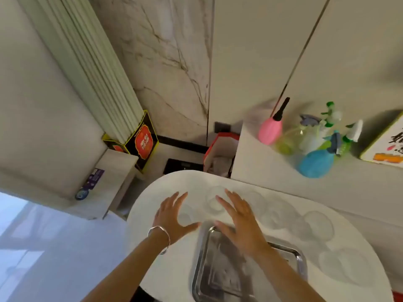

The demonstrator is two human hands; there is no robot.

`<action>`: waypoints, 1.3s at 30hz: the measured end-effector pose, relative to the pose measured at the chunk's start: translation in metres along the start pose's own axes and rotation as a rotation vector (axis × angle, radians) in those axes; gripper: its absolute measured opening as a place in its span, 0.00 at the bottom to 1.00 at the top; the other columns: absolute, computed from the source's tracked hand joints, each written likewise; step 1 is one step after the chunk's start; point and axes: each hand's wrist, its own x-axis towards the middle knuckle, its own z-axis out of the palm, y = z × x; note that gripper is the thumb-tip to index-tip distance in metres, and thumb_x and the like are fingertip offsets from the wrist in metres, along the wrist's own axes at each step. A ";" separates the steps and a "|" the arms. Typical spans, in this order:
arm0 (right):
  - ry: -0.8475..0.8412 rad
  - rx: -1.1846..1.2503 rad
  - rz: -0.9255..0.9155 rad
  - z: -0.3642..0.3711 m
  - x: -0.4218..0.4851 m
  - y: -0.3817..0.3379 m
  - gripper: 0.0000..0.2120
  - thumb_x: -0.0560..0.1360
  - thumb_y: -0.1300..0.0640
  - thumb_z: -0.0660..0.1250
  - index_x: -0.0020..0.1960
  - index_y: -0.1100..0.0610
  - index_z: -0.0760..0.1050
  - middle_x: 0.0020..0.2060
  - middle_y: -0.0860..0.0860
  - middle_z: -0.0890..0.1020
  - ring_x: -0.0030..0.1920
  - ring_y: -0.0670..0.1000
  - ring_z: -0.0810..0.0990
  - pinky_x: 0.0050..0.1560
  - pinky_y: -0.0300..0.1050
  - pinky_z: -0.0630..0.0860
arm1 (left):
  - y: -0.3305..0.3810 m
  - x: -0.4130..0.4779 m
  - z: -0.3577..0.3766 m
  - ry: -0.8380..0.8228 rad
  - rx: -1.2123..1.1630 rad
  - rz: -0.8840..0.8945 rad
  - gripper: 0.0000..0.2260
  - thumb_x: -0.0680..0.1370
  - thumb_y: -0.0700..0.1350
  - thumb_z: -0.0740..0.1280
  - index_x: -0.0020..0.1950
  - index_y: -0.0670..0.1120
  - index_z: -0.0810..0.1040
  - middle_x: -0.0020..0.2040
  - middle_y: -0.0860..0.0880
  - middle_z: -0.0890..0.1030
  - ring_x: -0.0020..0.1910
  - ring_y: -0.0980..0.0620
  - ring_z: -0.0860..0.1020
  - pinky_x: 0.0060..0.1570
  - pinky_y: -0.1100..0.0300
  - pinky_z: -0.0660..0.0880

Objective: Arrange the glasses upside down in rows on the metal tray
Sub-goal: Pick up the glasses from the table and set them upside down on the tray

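A shiny metal tray (pixel 201 269) lies on the white oval table (pixel 148 205), near its front edge. Several clear glasses stand on the table beyond and right of the tray; one glass (pixel 214 198) is at the far middle, another glass (pixel 319 225) at the right, a third glass (pixel 346 267) further right and nearer. All are blurred. My left hand (pixel 172 216), with a silver bangle on the wrist, hovers with fingers spread just left of the tray's far corner. My right hand (pixel 239 221) is spread above the tray's far edge, fingertips near the far glass. Neither holds anything.
A ledge at the right carries a pink bottle (pixel 271 129), a blue spray bottle (pixel 318 160) and other sprayers, plus a box (pixel 386 144). Beyond the table stand a red-and-white bag (pixel 220 153) and a black-and-red box (pixel 142 140) on the floor.
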 end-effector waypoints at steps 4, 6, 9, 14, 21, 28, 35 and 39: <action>-0.033 -0.289 -0.182 0.029 0.024 0.028 0.25 0.77 0.37 0.45 0.74 0.36 0.47 0.76 0.40 0.45 0.77 0.47 0.40 0.74 0.47 0.34 | -0.021 0.019 0.022 -0.083 0.053 0.057 0.42 0.61 0.70 0.67 0.70 0.62 0.53 0.73 0.56 0.61 0.69 0.51 0.62 0.64 0.48 0.70; -0.036 -0.332 -0.243 0.046 0.026 0.038 0.25 0.78 0.37 0.43 0.74 0.37 0.49 0.77 0.42 0.48 0.77 0.47 0.40 0.74 0.49 0.34 | -0.029 0.021 0.030 -0.069 0.137 0.111 0.38 0.63 0.69 0.66 0.68 0.62 0.56 0.70 0.57 0.64 0.66 0.53 0.66 0.61 0.52 0.73; 0.017 -0.398 -0.294 0.063 0.028 0.051 0.24 0.78 0.38 0.42 0.74 0.36 0.50 0.77 0.44 0.52 0.77 0.49 0.41 0.74 0.55 0.34 | -0.037 0.025 0.034 0.009 0.238 0.174 0.34 0.63 0.72 0.61 0.65 0.62 0.58 0.65 0.58 0.69 0.60 0.54 0.71 0.55 0.56 0.75; 0.145 -0.331 -0.332 0.079 0.030 0.060 0.23 0.78 0.37 0.41 0.73 0.36 0.52 0.76 0.43 0.55 0.76 0.47 0.45 0.75 0.52 0.33 | -0.045 0.034 0.043 0.142 0.301 0.214 0.30 0.62 0.74 0.57 0.60 0.63 0.60 0.60 0.58 0.72 0.50 0.55 0.73 0.48 0.61 0.73; 0.142 -0.247 -0.329 0.074 0.025 0.050 0.25 0.77 0.38 0.44 0.72 0.38 0.57 0.76 0.42 0.55 0.76 0.43 0.44 0.76 0.49 0.35 | -0.048 0.026 0.031 0.272 -0.005 0.179 0.24 0.65 0.66 0.66 0.57 0.60 0.66 0.56 0.56 0.75 0.52 0.53 0.75 0.51 0.54 0.76; 0.055 0.693 -0.165 0.059 -0.024 0.003 0.31 0.70 0.38 0.62 0.71 0.38 0.59 0.71 0.36 0.65 0.68 0.36 0.67 0.66 0.34 0.67 | -0.022 -0.032 0.007 0.375 -0.539 0.482 0.16 0.69 0.60 0.67 0.52 0.55 0.72 0.46 0.58 0.77 0.43 0.64 0.77 0.38 0.72 0.73; 0.242 0.925 -0.049 0.032 -0.069 0.002 0.25 0.62 0.38 0.71 0.58 0.38 0.74 0.55 0.42 0.82 0.56 0.46 0.81 0.52 0.42 0.80 | 0.019 -0.053 0.042 0.072 -0.782 0.572 0.17 0.72 0.63 0.61 0.58 0.60 0.69 0.52 0.60 0.74 0.50 0.66 0.76 0.40 0.70 0.76; 0.445 0.645 -0.010 0.018 -0.091 0.024 0.34 0.54 0.36 0.75 0.59 0.38 0.72 0.56 0.41 0.78 0.54 0.46 0.80 0.50 0.38 0.78 | 0.001 -0.038 0.083 -0.026 -0.684 0.514 0.20 0.74 0.62 0.48 0.63 0.61 0.64 0.63 0.57 0.71 0.61 0.61 0.71 0.57 0.65 0.70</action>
